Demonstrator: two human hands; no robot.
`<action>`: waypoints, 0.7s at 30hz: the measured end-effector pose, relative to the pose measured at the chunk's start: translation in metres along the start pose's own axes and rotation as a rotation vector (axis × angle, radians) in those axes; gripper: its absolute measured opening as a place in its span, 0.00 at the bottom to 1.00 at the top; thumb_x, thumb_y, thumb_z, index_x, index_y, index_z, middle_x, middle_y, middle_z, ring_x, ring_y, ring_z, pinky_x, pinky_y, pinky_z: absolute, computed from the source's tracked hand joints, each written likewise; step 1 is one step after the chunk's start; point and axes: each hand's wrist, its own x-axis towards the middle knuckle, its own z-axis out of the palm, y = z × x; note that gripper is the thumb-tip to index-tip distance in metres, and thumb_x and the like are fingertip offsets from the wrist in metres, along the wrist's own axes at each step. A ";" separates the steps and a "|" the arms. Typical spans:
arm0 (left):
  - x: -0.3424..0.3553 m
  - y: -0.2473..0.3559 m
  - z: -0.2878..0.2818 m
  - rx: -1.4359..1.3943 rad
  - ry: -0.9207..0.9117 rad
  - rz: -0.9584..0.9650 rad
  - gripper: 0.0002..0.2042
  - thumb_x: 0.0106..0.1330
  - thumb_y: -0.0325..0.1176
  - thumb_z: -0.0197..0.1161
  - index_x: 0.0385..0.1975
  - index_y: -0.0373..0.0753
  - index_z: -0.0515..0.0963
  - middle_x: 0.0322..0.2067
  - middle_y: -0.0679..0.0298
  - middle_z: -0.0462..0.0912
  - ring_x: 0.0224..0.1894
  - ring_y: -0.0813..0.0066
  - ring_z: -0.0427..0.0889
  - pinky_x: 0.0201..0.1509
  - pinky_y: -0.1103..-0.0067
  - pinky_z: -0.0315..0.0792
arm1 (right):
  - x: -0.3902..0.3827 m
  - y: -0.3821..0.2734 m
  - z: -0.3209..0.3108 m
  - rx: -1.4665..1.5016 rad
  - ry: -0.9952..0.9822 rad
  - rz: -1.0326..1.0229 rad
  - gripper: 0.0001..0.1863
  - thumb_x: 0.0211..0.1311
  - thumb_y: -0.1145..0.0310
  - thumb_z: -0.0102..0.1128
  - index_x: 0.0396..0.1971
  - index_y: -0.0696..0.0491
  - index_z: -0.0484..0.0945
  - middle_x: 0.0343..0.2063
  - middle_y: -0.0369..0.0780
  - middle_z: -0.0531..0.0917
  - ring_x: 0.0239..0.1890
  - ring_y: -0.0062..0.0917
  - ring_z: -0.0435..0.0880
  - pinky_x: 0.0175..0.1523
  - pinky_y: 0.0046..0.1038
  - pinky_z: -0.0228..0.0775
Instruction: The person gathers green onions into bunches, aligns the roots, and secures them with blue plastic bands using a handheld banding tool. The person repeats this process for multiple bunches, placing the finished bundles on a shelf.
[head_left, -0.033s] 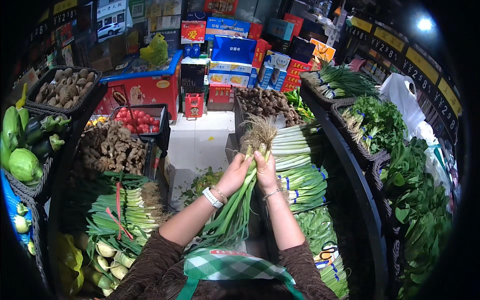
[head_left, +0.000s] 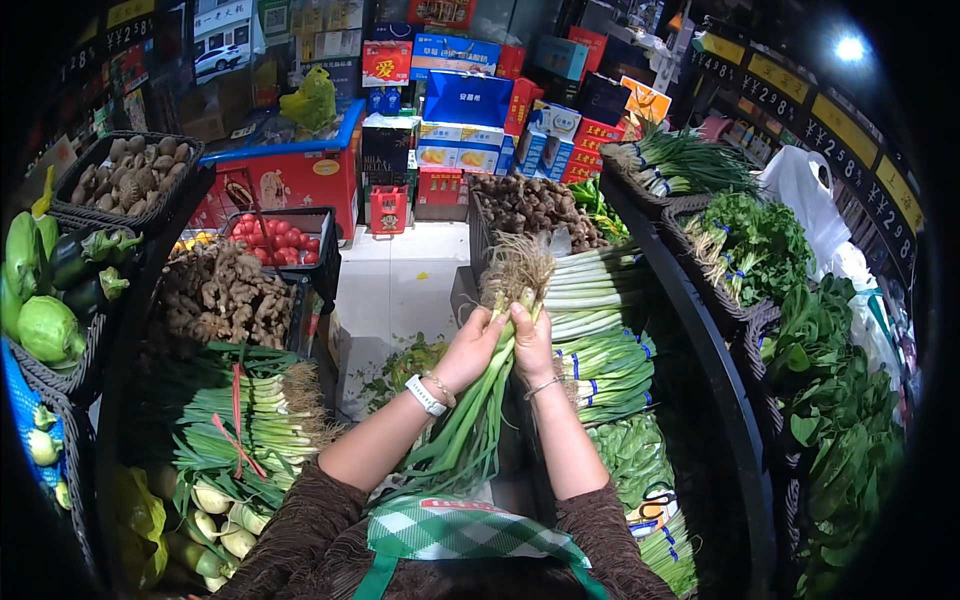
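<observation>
A bunch of green onions (head_left: pixel 462 440) is held between my two hands, its brown roots (head_left: pixel 522 262) pointing away from me. The long green leaves trail down toward my green checked apron (head_left: pixel 470 525). My left hand (head_left: pixel 472 350) is closed round the white stems from the left side. Closed on the same stems from the right is my right hand (head_left: pixel 532 345), with both thumbs on top just below the roots. Beyond and right of my hands lie long white-stemmed leeks (head_left: pixel 590 300). Under them are blue-banded bundles of green onions (head_left: pixel 612 375).
To the left are tied green onions (head_left: pixel 225 425), ginger (head_left: pixel 225 295), tomatoes (head_left: pixel 275 242) and white radishes (head_left: pixel 215 515). A dark shelf edge (head_left: pixel 700 350) runs along the right, with leafy greens (head_left: pixel 840 400) beyond it. Loose leaves (head_left: pixel 405 370) lie on the pale floor. Boxes (head_left: pixel 465 100) stand stacked behind.
</observation>
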 end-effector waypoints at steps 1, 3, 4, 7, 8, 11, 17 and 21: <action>-0.003 0.000 0.004 -0.050 0.049 0.036 0.14 0.74 0.41 0.51 0.35 0.34 0.69 0.28 0.68 0.70 0.32 0.85 0.65 0.36 0.83 0.65 | -0.002 0.003 -0.002 0.003 0.000 -0.034 0.16 0.66 0.60 0.55 0.44 0.58 0.73 0.37 0.34 0.78 0.36 0.15 0.74 0.43 0.21 0.70; -0.007 0.001 0.004 0.038 0.067 0.096 0.15 0.73 0.40 0.52 0.36 0.32 0.69 0.30 0.60 0.75 0.32 0.75 0.72 0.38 0.76 0.68 | -0.004 0.008 -0.008 0.028 0.005 0.115 0.20 0.67 0.56 0.53 0.47 0.59 0.73 0.39 0.36 0.80 0.37 0.18 0.77 0.44 0.22 0.71; -0.009 0.001 0.005 0.056 0.076 0.135 0.15 0.72 0.40 0.53 0.36 0.31 0.69 0.31 0.56 0.78 0.33 0.70 0.76 0.40 0.72 0.70 | -0.005 0.010 -0.011 0.019 0.042 0.217 0.22 0.68 0.54 0.52 0.48 0.59 0.72 0.39 0.37 0.81 0.38 0.19 0.79 0.45 0.22 0.72; -0.008 -0.003 0.008 0.279 0.248 0.269 0.13 0.71 0.37 0.54 0.36 0.30 0.70 0.30 0.50 0.76 0.33 0.56 0.77 0.41 0.69 0.70 | -0.010 0.020 -0.010 0.316 -0.003 0.156 0.25 0.69 0.50 0.45 0.50 0.57 0.73 0.44 0.39 0.81 0.44 0.25 0.80 0.54 0.29 0.70; -0.006 -0.005 0.009 0.351 0.326 0.370 0.13 0.70 0.37 0.55 0.36 0.30 0.71 0.30 0.49 0.76 0.34 0.54 0.77 0.42 0.69 0.70 | -0.012 0.022 -0.010 0.402 -0.001 0.164 0.25 0.69 0.49 0.44 0.50 0.57 0.73 0.45 0.38 0.81 0.45 0.26 0.80 0.56 0.30 0.69; -0.002 -0.008 0.015 0.188 0.365 0.290 0.12 0.68 0.37 0.59 0.30 0.33 0.73 0.23 0.66 0.73 0.27 0.83 0.69 0.31 0.81 0.67 | -0.017 0.022 -0.005 0.388 0.022 0.185 0.25 0.70 0.49 0.43 0.50 0.56 0.73 0.45 0.38 0.80 0.48 0.25 0.78 0.59 0.30 0.68; -0.005 -0.001 0.022 0.024 0.393 0.049 0.15 0.61 0.38 0.67 0.25 0.30 0.76 0.26 0.54 0.78 0.31 0.66 0.79 0.36 0.74 0.71 | -0.020 0.010 0.004 0.344 0.061 0.172 0.16 0.67 0.60 0.51 0.42 0.57 0.75 0.38 0.37 0.80 0.40 0.21 0.79 0.50 0.25 0.71; -0.014 0.001 0.024 0.112 0.469 0.193 0.12 0.61 0.37 0.66 0.28 0.31 0.81 0.26 0.56 0.80 0.30 0.67 0.80 0.36 0.75 0.72 | -0.022 0.005 0.006 0.377 0.143 0.178 0.07 0.62 0.69 0.57 0.34 0.57 0.77 0.30 0.35 0.80 0.32 0.18 0.79 0.41 0.22 0.73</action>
